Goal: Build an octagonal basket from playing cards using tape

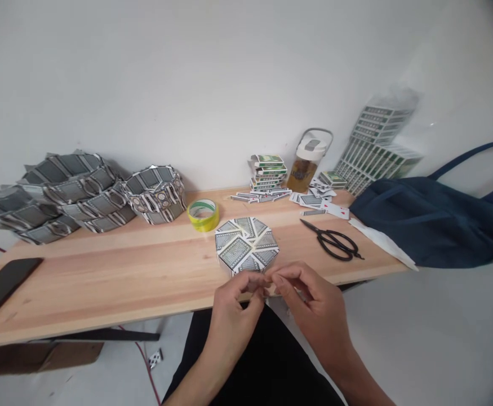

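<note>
My left hand (240, 301) and my right hand (309, 299) meet at the table's front edge, fingertips pinched close together. Whatever lies between the fingers is too small or hidden to make out. Just beyond them a many-sided disc of overlapping playing cards (247, 245), grey-patterned backs up, rests on the wooden table (145, 270). Behind it to the left stands a roll of yellow tape (204, 216) with a green and white core. Black scissors (334, 241) lie to the right of the disc.
Woven card baskets (81, 189) and a smaller one (155, 194) stand at the left. Card boxes (268, 172), loose cards (314, 198), a bottle (307, 163), wrapped card packs (373, 152) and a navy bag (432, 223) line the back right. A dark phone-like slab (5, 285) lies front left.
</note>
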`<action>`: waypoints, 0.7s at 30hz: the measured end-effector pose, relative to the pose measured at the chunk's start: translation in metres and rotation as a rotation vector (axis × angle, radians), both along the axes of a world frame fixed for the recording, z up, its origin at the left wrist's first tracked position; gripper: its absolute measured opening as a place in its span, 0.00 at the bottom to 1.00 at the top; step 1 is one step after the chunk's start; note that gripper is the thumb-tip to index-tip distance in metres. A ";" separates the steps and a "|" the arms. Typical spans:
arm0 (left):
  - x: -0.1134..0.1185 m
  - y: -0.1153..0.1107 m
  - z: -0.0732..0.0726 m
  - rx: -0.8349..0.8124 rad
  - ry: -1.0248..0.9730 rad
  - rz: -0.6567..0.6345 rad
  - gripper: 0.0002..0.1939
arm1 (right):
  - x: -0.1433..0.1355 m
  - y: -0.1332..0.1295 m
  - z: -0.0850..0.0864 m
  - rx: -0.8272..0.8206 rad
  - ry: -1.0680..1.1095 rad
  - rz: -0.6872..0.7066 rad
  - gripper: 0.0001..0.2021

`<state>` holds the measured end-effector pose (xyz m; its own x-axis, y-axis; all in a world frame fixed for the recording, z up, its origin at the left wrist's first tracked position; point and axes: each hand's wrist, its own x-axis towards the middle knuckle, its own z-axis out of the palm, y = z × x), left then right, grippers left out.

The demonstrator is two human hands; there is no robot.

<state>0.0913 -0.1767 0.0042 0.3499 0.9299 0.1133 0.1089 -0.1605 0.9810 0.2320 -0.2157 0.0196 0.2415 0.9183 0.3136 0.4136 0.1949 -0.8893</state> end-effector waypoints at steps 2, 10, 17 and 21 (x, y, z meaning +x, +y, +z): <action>-0.001 0.001 -0.002 0.034 -0.012 0.008 0.07 | -0.001 -0.001 -0.001 -0.002 -0.008 0.006 0.07; 0.000 0.003 -0.007 -0.165 -0.185 -0.010 0.05 | -0.002 -0.004 0.002 0.020 -0.016 0.014 0.06; 0.001 -0.005 -0.007 -0.237 -0.202 -0.031 0.09 | -0.006 -0.007 0.006 0.018 0.017 0.041 0.07; 0.000 -0.008 -0.009 -0.234 -0.182 -0.024 0.02 | -0.006 -0.008 0.006 0.027 0.004 0.025 0.07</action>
<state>0.0916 -0.1847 -0.0052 0.3655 0.9300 -0.0401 -0.0731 0.0716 0.9948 0.2259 -0.2240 0.0258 0.2204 0.9151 0.3378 0.4045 0.2293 -0.8853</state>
